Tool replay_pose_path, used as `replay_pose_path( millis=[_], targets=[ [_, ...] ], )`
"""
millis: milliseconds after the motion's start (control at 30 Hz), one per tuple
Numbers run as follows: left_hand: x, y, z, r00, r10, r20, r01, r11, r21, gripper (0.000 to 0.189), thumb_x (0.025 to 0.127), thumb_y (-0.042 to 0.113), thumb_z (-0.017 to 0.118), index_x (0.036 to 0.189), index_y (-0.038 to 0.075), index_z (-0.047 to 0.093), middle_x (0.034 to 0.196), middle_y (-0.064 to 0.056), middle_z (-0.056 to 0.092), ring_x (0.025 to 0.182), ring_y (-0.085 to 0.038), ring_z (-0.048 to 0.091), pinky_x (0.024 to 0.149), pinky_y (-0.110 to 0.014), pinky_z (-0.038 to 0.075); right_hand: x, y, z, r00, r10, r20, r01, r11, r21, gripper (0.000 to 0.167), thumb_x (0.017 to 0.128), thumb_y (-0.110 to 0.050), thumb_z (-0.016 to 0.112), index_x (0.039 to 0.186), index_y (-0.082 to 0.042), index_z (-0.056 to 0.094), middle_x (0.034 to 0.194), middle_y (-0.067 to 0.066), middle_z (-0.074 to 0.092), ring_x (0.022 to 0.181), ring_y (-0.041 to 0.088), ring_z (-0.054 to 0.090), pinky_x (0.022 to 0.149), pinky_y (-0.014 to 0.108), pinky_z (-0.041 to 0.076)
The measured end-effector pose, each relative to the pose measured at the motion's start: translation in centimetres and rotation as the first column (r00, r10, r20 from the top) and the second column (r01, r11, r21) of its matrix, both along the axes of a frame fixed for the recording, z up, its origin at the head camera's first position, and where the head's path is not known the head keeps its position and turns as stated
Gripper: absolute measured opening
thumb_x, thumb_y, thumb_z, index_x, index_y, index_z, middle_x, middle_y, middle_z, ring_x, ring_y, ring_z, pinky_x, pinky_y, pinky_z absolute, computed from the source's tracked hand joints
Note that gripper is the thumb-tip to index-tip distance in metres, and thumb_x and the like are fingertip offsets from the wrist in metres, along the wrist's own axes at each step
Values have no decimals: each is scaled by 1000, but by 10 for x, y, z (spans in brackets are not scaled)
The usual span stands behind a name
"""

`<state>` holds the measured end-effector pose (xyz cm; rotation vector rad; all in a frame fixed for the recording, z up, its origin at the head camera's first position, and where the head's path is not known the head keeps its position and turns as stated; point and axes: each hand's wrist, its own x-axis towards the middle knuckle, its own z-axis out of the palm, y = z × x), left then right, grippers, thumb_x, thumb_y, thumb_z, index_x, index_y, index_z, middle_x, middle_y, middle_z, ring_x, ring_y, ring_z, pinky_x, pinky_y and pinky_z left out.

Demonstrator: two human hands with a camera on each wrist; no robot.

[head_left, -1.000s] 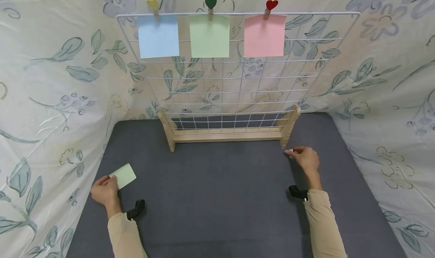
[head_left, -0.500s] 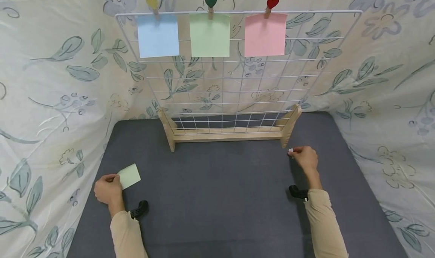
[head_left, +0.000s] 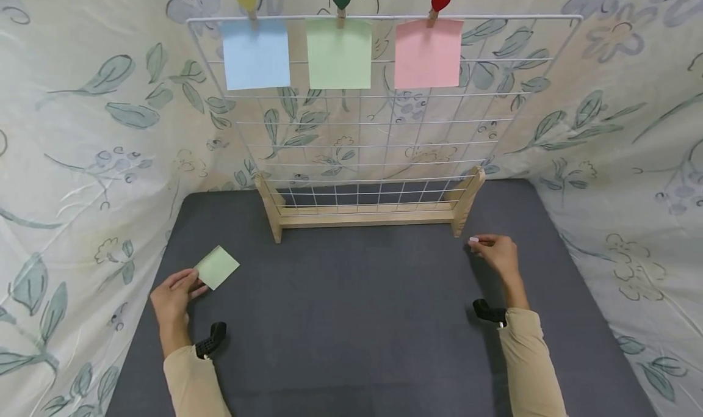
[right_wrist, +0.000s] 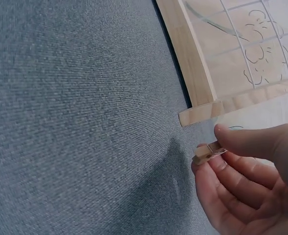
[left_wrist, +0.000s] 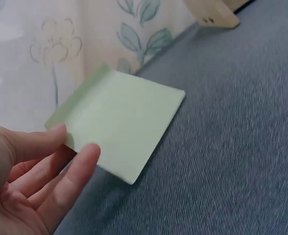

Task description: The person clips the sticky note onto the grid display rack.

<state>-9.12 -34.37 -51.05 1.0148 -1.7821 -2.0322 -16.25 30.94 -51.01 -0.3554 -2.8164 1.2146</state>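
Observation:
My left hand (head_left: 174, 295) pinches a pale green sticky note (head_left: 218, 267) by one edge, over the left part of the dark table. In the left wrist view the note (left_wrist: 121, 120) is tilted, its strip along one edge bent. My right hand (head_left: 500, 255) holds a small wooden clothespin (right_wrist: 210, 152) between thumb and fingers, close to the right foot of the rack; a small white piece shows at its end in the head view. On the white wire grid (head_left: 362, 123) hang a blue note (head_left: 255, 57), a green note (head_left: 339, 57) and a pink note (head_left: 428, 57).
Heart-topped clothespins, yellow (head_left: 247, 2), dark green (head_left: 342, 0) and red (head_left: 440, 3), clip the notes to the top wire. A wooden base (head_left: 365, 219) supports the grid at the back of the dark table (head_left: 351, 319). Flower-printed cloth (head_left: 82, 160) surrounds the table.
The left hand has turned and moved the green note up and to the right, its fingers now more spread. My right hand stays in nearly the same place, the clothespin slightly turned.

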Motion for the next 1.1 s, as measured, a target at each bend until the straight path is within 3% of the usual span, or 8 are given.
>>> replay_pose_path(
  millis=[333, 567, 600, 767, 967, 1000, 1100],
  targets=[
    [-14, 19, 12, 996, 2, -85, 2, 999, 53, 9, 88, -2, 70, 91, 7, 70, 77, 4, 72, 66, -10, 69, 61, -26, 63, 0, 2, 2, 999, -50, -8, 50, 997, -67, 33, 91, -15, 72, 113, 10, 68, 93, 24, 72, 62, 3, 65, 50, 11, 51],
    [-20, 26, 4, 991, -20, -132, 18, 1000, -15, 13, 83, 14, 79, 92, 8, 72, 80, 3, 72, 66, -11, 69, 59, -28, 63, -3, 3, 4, 997, -55, -51, 51, 996, -76, 35, 94, -17, 69, 115, 10, 67, 98, 27, 70, 60, -7, 59, 52, 8, 50],
    [-19, 30, 9, 991, -19, -132, 17, 1000, -14, 8, 85, 11, 77, 91, 8, 72, 79, 4, 71, 65, -10, 69, 59, -27, 63, -3, 3, 5, 997, -51, -62, 47, 996, -76, 33, 94, -16, 69, 114, 10, 68, 97, 27, 70, 60, -6, 60, 52, 8, 50],
    [-22, 38, 9, 982, -28, -189, 34, 999, 30, 3, 85, 3, 74, 88, 3, 72, 77, 0, 72, 65, -12, 70, 56, -29, 62, -5, 6, 11, 993, -44, -112, 38, 998, -57, 30, 94, -16, 68, 112, 8, 70, 97, 26, 71, 61, -11, 59, 54, 5, 48],
    [-23, 44, 2, 967, -103, -232, 90, 994, -69, 13, 84, 14, 78, 89, 4, 72, 81, -1, 72, 70, -12, 71, 60, -31, 63, -6, 8, 21, 989, -51, -139, 46, 998, -40, 32, 95, -21, 67, 112, 7, 70, 99, 26, 71, 61, -18, 54, 54, 3, 47],
    [-25, 41, -3, 958, -120, -260, 110, 993, -54, 14, 83, 13, 79, 91, 3, 73, 82, -2, 73, 70, -13, 71, 60, -32, 63, -6, 8, 24, 989, -52, -142, 47, 998, -39, 33, 95, -21, 67, 112, 7, 70, 98, 26, 71, 61, -18, 54, 53, 4, 46],
    [-26, 46, -3, 951, -146, -271, 129, 988, -82, 13, 86, 13, 77, 92, 4, 71, 83, -1, 72, 71, -12, 71, 60, -33, 63, -6, 9, 32, 987, -45, -153, 41, 999, -30, 33, 96, -22, 67, 112, 7, 70, 97, 26, 71, 61, -17, 54, 53, 4, 46]
  ],
)
